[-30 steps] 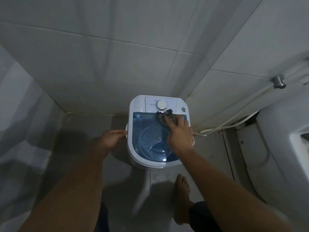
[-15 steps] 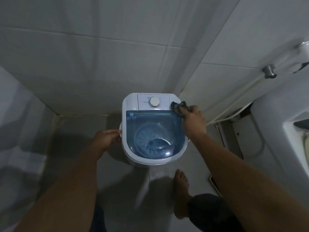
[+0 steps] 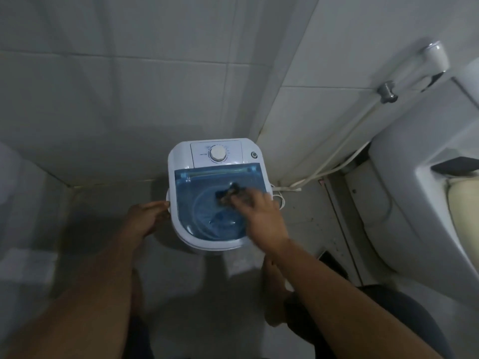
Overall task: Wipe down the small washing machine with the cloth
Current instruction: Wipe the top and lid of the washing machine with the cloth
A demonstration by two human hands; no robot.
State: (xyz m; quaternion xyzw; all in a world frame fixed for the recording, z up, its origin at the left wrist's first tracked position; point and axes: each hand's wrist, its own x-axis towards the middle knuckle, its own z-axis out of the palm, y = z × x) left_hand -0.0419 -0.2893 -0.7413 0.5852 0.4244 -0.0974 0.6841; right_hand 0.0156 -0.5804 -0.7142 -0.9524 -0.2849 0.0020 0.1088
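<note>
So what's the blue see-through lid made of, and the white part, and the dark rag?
The lid looks like tinted clear plastic: you can see the tub through it, and it shines. The white body of the washing machine seems to be smooth, glossy plastic with rounded moulded corners. The cloth under the right hand looks soft and crumpled, probably fabric, but it's too blurred to be sure.

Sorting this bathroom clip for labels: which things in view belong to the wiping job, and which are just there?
In the job:
washer
blue lid
cloth
right hand
left hand

Just there:
dial
toilet
hose
cord
</note>
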